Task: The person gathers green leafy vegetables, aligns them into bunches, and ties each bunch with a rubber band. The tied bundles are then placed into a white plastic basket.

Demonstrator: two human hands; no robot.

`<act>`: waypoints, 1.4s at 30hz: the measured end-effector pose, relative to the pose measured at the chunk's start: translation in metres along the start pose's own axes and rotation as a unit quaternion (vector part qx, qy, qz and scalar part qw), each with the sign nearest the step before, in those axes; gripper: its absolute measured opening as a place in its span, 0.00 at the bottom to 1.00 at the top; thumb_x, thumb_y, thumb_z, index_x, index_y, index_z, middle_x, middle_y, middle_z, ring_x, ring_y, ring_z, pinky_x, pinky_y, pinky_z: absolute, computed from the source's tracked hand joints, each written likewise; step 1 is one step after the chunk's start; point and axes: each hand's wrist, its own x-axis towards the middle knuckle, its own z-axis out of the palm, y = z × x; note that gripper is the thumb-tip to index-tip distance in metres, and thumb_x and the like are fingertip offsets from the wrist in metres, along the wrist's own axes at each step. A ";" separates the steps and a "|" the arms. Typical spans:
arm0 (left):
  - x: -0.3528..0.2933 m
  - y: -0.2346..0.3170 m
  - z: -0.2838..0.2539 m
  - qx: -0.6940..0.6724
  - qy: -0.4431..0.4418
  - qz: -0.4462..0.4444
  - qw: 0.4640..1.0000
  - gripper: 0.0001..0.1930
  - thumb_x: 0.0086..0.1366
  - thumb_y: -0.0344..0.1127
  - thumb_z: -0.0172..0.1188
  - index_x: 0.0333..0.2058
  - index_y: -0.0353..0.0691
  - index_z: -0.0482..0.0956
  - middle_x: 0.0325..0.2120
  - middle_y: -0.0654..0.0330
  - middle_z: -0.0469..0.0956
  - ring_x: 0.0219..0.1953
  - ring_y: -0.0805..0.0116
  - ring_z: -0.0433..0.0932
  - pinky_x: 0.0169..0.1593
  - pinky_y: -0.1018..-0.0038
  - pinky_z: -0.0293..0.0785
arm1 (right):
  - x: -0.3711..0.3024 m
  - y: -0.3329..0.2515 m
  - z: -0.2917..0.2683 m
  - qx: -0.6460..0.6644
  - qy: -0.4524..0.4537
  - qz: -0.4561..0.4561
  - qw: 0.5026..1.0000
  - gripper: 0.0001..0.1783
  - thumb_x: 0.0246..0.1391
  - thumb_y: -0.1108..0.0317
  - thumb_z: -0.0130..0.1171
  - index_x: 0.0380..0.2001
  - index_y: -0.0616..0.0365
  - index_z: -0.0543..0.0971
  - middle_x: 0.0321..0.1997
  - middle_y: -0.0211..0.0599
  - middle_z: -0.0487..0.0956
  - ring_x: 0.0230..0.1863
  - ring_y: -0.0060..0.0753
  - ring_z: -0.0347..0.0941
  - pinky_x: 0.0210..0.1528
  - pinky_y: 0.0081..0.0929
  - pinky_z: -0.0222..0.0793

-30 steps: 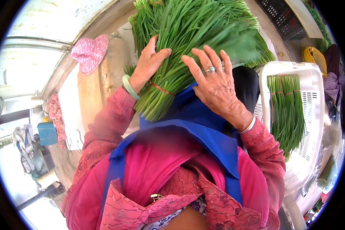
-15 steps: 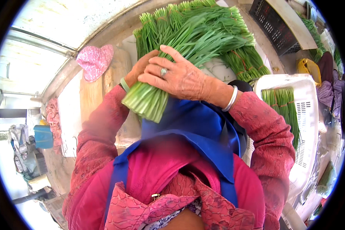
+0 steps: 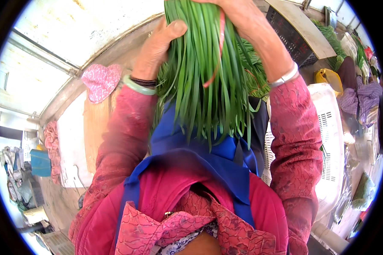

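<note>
Flipped tips-down, the leafy bundle (image 3: 195, 63) now hangs over my blue apron (image 3: 168, 138), clasped by left hand (image 3: 157, 42) and right hand (image 3: 236, 12), red strip (image 3: 220, 46) loose, more greens (image 3: 256, 70) left beyond.

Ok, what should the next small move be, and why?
I'd probably have the right hand draw up the red strip: its lower end appears to dangle loose across the green leaves, and the left hand holds their side, thumb in front.

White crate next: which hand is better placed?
Likely the right hand: it is on the crate's side of the bundle. The left hand, thumb over the bundle, is farther away.
</note>
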 end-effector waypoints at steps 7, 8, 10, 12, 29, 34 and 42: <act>0.011 0.000 0.031 -0.179 0.216 -0.020 0.960 0.25 0.63 0.54 0.55 0.48 0.39 0.75 0.40 0.57 0.80 0.41 0.66 0.79 0.46 0.69 0.77 | -0.038 0.046 0.011 -0.302 0.034 -0.013 0.953 0.44 0.47 0.49 0.64 0.59 0.66 0.60 0.39 0.57 0.79 0.42 0.53 0.78 0.45 0.37 0.72; 0.025 -0.009 0.004 -0.220 0.264 -0.020 0.939 0.25 0.62 0.54 0.57 0.47 0.39 0.75 0.40 0.58 0.80 0.40 0.66 0.79 0.46 0.69 0.77 | -0.067 0.049 0.017 -0.305 0.036 0.008 0.952 0.42 0.53 0.54 0.61 0.64 0.65 0.57 0.43 0.59 0.79 0.45 0.50 0.78 0.48 0.36 0.71; 0.025 -0.008 -0.031 -0.214 0.324 -0.013 0.922 0.24 0.61 0.52 0.59 0.47 0.40 0.75 0.40 0.58 0.80 0.40 0.65 0.79 0.46 0.68 0.77 | -0.112 0.073 0.010 -0.312 0.011 0.097 0.945 0.36 0.55 0.61 0.58 0.63 0.66 0.60 0.31 0.53 0.81 0.35 0.49 0.80 0.42 0.35 0.73; 0.020 -0.001 -0.058 -0.234 0.311 0.018 0.921 0.22 0.62 0.50 0.60 0.47 0.39 0.75 0.40 0.58 0.80 0.40 0.65 0.79 0.46 0.67 0.78 | -0.144 0.085 -0.008 -0.386 -0.060 0.186 0.902 0.26 0.56 0.62 0.53 0.55 0.64 0.70 0.25 0.52 0.79 0.28 0.53 0.77 0.34 0.41 0.72; 0.012 -0.046 -0.084 -0.240 0.396 0.125 0.878 0.17 0.58 0.39 0.65 0.45 0.41 0.76 0.39 0.60 0.79 0.41 0.65 0.78 0.47 0.64 0.78 | -0.082 0.033 0.025 -0.301 0.144 0.011 0.943 0.12 0.54 0.65 0.61 0.40 0.60 0.80 0.28 0.36 0.81 0.28 0.25 0.76 0.34 0.24 0.71; 0.014 -0.026 -0.034 -0.207 0.419 0.142 0.873 0.21 0.57 0.35 0.67 0.48 0.42 0.72 0.40 0.63 0.77 0.42 0.68 0.77 0.45 0.67 0.78 | -0.033 0.049 0.041 -0.440 0.132 -0.026 0.888 0.15 0.50 0.59 0.63 0.37 0.59 0.80 0.29 0.39 0.81 0.31 0.40 0.78 0.36 0.35 0.72; 0.014 -0.011 -0.018 -0.138 0.341 0.151 0.917 0.25 0.58 0.34 0.67 0.52 0.41 0.68 0.43 0.62 0.76 0.45 0.71 0.75 0.50 0.70 0.75 | -0.016 0.069 0.008 -0.247 0.021 0.082 0.965 0.13 0.49 0.63 0.66 0.31 0.64 0.82 0.21 0.34 0.79 0.24 0.24 0.75 0.29 0.24 0.69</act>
